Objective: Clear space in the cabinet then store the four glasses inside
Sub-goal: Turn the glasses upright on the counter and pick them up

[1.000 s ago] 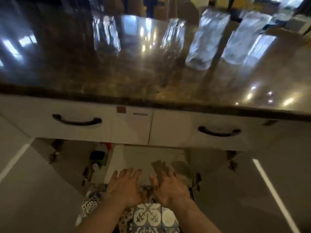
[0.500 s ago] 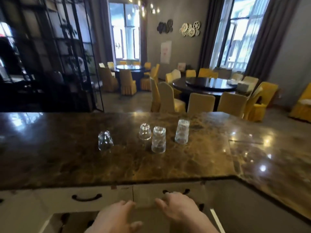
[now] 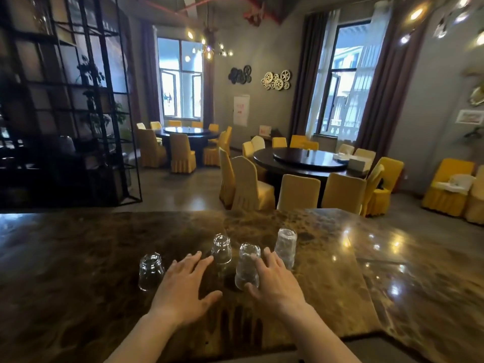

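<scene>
Polished brown marble counter (image 3: 327,271): four inverted clear glasses. Right hand (image 3: 275,281) cups a ribbed tumbler (image 3: 247,265); left hand (image 3: 183,286) splayed, empty.

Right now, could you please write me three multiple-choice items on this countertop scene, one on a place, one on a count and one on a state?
1. Where does the right hand sit?
A. Against the second glass from the right
B. On a drawer handle
C. On the leftmost glass

2. How many glasses stand on the countertop?
A. Two
B. Four
C. Six

3. How do the glasses stand?
A. Lying on their sides
B. Upright and full
C. Upside down, empty

Answers:
1. A, its fingers wrap that glass, thumb at its base.
2. B, the leftmost glass, the middle-left glass, the one by the right hand and the rightmost glass.
3. C, each has its base on top. The left hand is spread open, its grip on nothing.
</scene>
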Demonstrator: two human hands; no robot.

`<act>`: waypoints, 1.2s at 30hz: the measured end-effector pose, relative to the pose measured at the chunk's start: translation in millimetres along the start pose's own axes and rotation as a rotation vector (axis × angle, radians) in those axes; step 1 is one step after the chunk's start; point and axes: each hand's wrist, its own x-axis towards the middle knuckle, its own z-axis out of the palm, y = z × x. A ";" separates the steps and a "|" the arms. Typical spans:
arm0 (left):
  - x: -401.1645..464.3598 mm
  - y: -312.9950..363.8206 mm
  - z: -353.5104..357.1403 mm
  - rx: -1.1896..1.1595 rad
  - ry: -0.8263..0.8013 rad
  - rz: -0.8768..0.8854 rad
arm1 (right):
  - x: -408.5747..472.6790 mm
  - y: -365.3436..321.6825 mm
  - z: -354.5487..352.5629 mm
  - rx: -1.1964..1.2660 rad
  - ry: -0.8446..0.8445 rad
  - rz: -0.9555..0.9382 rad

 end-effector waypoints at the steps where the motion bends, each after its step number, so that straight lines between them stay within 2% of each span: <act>1: 11.8 -10.9 3.3 0.001 -0.012 0.006 | 13.4 -4.0 4.2 -0.018 -0.004 -0.001; 5: 54.5 -63.4 2.8 0.149 -0.103 0.064 | 60.1 -14.6 10.3 -0.195 -0.019 -0.033; 11: 110.5 -146.6 1.5 0.659 -0.466 0.229 | 115.5 -20.4 35.0 -0.665 -0.087 -0.285; 14: 121.0 -168.0 16.1 0.830 -0.586 0.306 | 133.1 -17.1 58.2 -0.908 -0.166 -0.386; 19: 136.2 -170.9 29.7 0.904 -0.550 0.419 | 150.3 -9.2 86.2 -1.191 -0.236 -0.407; 22: 141.7 -170.9 30.0 0.860 -0.465 0.365 | 155.7 2.5 85.2 -1.269 -0.280 -0.378; 25: 145.3 -173.5 26.8 0.525 -0.291 0.155 | 166.3 23.7 64.4 -1.087 -0.194 -0.253; 29: 147.6 -167.5 35.9 -0.245 -0.031 -0.211 | 166.0 49.6 45.4 -0.524 0.053 -0.024; 31: 148.7 -160.5 52.8 -0.521 0.050 -0.346 | 160.8 53.7 46.5 -0.244 0.129 0.101; 34: 150.1 -146.8 76.7 -0.716 0.141 -0.358 | 158.0 57.9 57.0 0.257 0.230 0.289; 36: 149.3 -140.4 87.6 -0.743 0.160 -0.320 | 157.6 59.8 66.4 0.479 0.211 0.317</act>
